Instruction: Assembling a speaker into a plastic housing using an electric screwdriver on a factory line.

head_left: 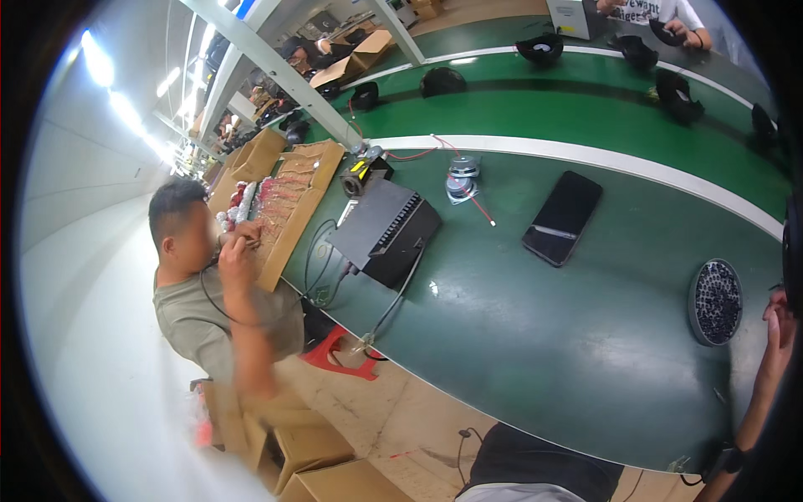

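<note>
At the far right edge, my left hand (779,322) has its fingers curled at the lower end of a dark black piece (793,259), which the picture's rim cuts off. A dark band circles that wrist. Beside the hand sits a round, shallow dish (693,313) full of small black parts, probably screws. Out on the green bench (535,335) lies a black smartphone (564,217). Farther left, two round speakers (462,178) with red wires lie close together. My right hand is out of the picture.
A black box-shaped device (386,232) with cables stands at the bench's left. Past the white rail (577,153), black shells (539,48) lie on a green belt (519,88). A co-worker (209,276) sits left by a carton of wired parts (305,201); another person stands top right.
</note>
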`<act>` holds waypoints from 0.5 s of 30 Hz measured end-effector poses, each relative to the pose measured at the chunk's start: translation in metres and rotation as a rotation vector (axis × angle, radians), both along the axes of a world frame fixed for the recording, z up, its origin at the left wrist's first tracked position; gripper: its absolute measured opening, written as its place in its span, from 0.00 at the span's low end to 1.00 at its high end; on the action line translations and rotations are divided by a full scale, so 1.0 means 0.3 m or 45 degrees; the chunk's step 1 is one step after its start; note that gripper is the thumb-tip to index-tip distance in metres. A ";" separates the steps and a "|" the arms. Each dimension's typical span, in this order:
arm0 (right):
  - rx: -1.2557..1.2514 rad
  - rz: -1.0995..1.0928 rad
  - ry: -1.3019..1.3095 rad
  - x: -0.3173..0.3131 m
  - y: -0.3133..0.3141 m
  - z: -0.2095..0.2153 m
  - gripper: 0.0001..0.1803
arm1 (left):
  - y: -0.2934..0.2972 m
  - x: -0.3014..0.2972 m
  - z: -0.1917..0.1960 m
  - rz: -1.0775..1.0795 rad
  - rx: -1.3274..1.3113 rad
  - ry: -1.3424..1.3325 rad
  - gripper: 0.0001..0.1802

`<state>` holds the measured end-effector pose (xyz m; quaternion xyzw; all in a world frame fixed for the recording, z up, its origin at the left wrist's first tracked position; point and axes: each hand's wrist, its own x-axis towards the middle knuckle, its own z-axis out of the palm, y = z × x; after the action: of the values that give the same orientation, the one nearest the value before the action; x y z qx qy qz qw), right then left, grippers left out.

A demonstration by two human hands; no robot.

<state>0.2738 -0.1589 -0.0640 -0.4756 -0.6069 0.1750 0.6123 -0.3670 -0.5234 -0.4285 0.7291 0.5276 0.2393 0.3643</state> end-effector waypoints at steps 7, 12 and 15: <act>-0.085 -0.128 -0.076 0.137 -0.015 -0.131 0.24 | 0.182 0.036 0.028 -0.004 0.158 -0.073 0.34; -0.054 -0.134 -0.051 0.111 -0.023 -0.120 0.24 | 0.351 0.038 0.090 -0.006 0.287 -0.101 0.35; -0.114 -0.111 -0.034 0.112 -0.028 -0.126 0.28 | 0.479 0.063 0.153 -0.007 0.363 -0.128 0.35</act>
<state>0.3075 -0.1671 -0.1019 -0.5309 -0.5853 0.1688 0.5891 -0.3482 -0.3796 -0.3827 0.7620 0.4673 0.3469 0.2839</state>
